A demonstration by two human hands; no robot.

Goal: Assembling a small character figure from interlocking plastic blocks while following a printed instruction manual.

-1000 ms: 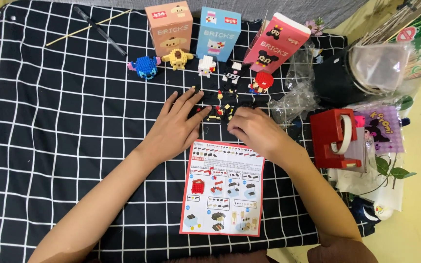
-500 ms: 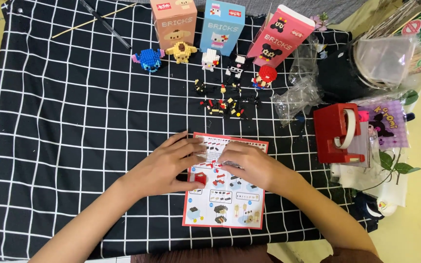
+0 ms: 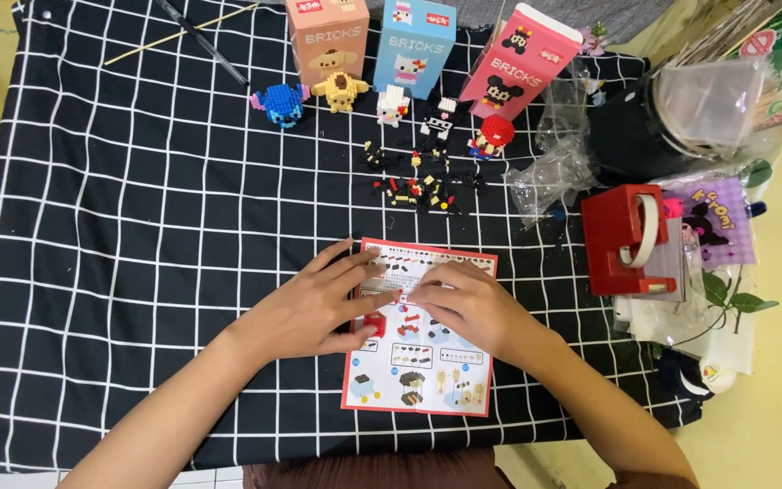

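My left hand lies flat on the left half of a red-bordered instruction sheet, fingers spread and thumb beside a printed red picture. Resting on the sheet's middle, my right hand has its fingers curled down, and its fingertips meet those of the left hand. Whether a small piece sits under the right fingertips is hidden. A scatter of tiny black, red and yellow bricks lies on the checked cloth just beyond the sheet.
Small brick figures stand in a row at the back: blue, yellow, white, black-and-white, red. Behind them are three boxes. A red tape dispenser and clear bags sit at the right.
Both hands came back from the loose bricks toward me and settled on the instruction sheet. The view has shifted slightly; the sheet and figures stay where they were.
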